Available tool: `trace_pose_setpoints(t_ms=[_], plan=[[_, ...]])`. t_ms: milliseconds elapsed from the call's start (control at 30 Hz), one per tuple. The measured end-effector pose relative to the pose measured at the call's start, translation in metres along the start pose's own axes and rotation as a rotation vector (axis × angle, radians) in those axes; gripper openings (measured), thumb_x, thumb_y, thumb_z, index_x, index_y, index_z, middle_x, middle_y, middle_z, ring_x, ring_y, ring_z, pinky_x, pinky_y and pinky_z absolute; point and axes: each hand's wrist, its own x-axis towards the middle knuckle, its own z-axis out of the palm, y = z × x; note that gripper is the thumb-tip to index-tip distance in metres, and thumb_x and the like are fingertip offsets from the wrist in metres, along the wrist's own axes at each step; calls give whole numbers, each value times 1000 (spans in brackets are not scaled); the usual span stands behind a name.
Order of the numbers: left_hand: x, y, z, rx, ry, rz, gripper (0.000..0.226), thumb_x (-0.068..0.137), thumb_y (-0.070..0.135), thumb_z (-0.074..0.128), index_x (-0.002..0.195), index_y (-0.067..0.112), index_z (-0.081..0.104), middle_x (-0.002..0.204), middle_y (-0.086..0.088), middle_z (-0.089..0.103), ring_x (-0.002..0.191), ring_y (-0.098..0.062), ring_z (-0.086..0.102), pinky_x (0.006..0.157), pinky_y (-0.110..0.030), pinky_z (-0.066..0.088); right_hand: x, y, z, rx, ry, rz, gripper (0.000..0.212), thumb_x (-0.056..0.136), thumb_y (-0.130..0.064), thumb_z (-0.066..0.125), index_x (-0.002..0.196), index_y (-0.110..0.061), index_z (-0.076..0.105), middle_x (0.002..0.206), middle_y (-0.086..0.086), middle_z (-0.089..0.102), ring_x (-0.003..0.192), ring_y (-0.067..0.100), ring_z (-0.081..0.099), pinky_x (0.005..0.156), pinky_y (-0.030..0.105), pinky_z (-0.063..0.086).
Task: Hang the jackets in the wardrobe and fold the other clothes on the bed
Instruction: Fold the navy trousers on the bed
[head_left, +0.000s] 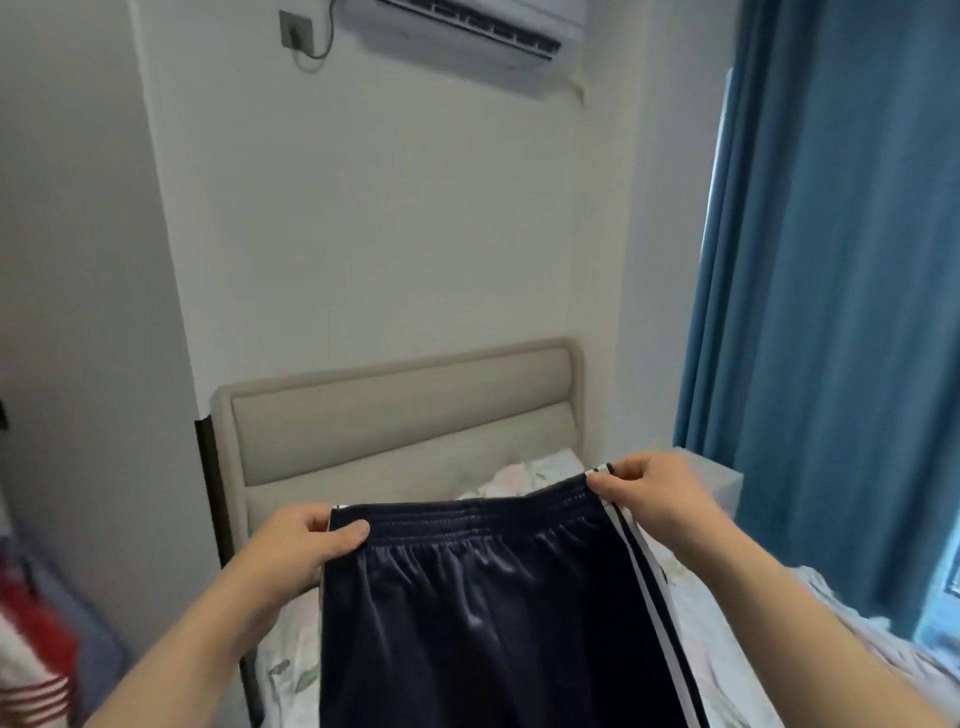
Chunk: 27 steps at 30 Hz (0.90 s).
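Spreading below the left grip (306, 540) and right grip (649, 493), the bed (291, 649) shows a pale floral sheet and a beige padded headboard (400, 415) against a white wall. An air conditioner (467, 31) sits high above, and blue curtains (831, 260) hang to the right. Each grip pinches one waistband end, thumb on top, holding the navy track bottoms (483, 623) stretched between them. Far left lies a blurred red-and-white thing (36, 660), perhaps clothing.
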Motion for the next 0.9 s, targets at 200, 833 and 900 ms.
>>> trace_pose_setpoints(t_ms=[200, 833, 900], plan=[[58, -198, 17, -27, 83, -494, 10, 89, 13, 71, 87, 3, 71, 53, -1, 58, 36, -8, 38, 35, -17, 27, 44, 146, 149, 31, -179, 452, 32, 90, -13, 72, 68, -8, 48, 52, 6, 42, 39, 16, 45, 41, 22, 39], [216, -700, 67, -246, 499, -755, 20, 92, 15, 66, 81, -1, 63, 88, -11, 70, 82, -22, 74, 68, -31, 61, 145, 523, 533, -201, -252, 399, 26, 92, -8, 57, 103, -32, 58, 91, -22, 59, 80, -2, 56, 62, 6, 38], [236, -735, 66, -129, 515, -739, 27, 92, 17, 64, 76, -4, 57, 76, -10, 68, 80, -29, 73, 75, -44, 61, 160, 555, 560, -258, -318, 392, 26, 92, -8, 56, 112, -23, 60, 98, -12, 62, 86, 9, 58, 70, 14, 38]])
